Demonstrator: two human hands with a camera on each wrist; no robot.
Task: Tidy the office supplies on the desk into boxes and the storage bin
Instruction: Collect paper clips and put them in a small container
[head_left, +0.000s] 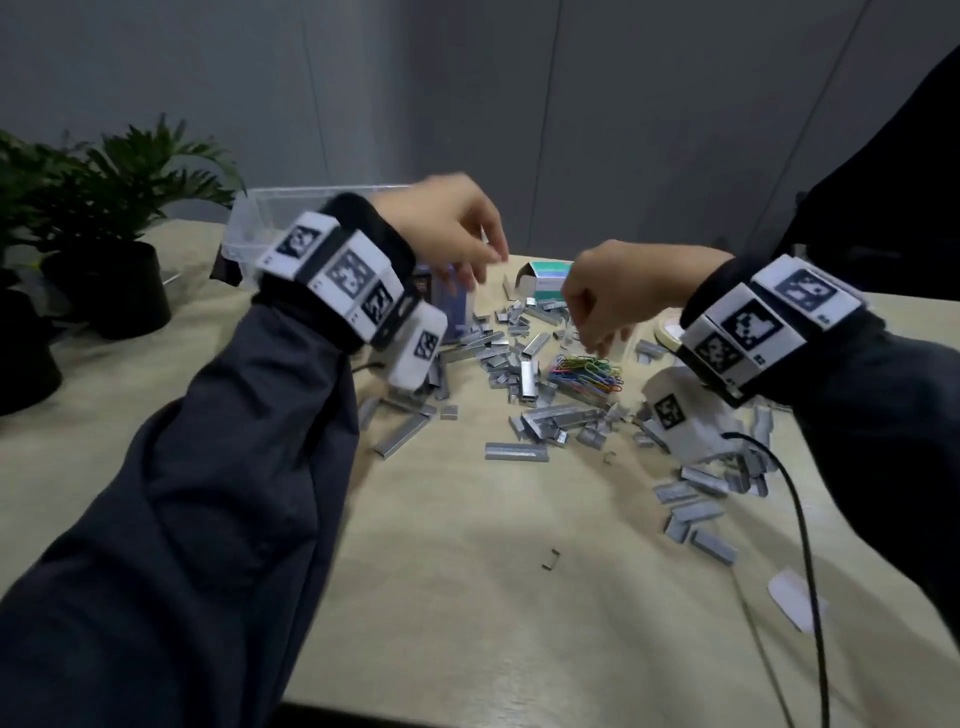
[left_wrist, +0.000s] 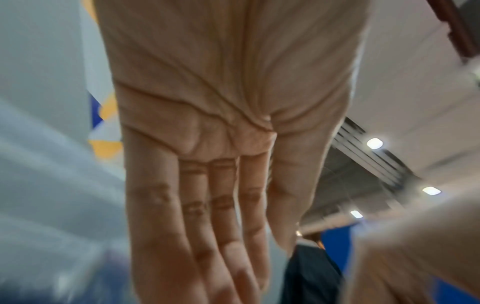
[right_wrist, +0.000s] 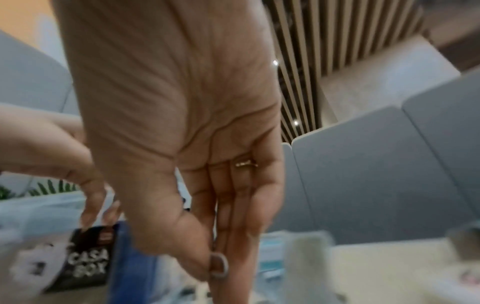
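My left hand (head_left: 480, 262) hangs open, fingers straight, just above an upright blue box (head_left: 457, 312); the left wrist view shows its empty palm (left_wrist: 207, 123). The same box carries a black label (right_wrist: 88, 261), and the left fingertips (right_wrist: 89, 216) are at its top edge. My right hand (head_left: 587, 338) hovers above the strewn staple strips (head_left: 519, 358); its thumb and fingers pinch a small grey clip (right_wrist: 219, 265). A heap of coloured paper clips (head_left: 587, 371) lies below it. An open teal-and-white box (head_left: 545, 280) lies behind.
A clear storage bin (head_left: 280, 223) stands at the back left, behind my left wrist. Potted plants (head_left: 104, 208) line the left edge. A tape roll (head_left: 667, 332) sits near my right wrist. A black cable (head_left: 800, 519) and a white paper scrap (head_left: 795, 597) lie at the right.
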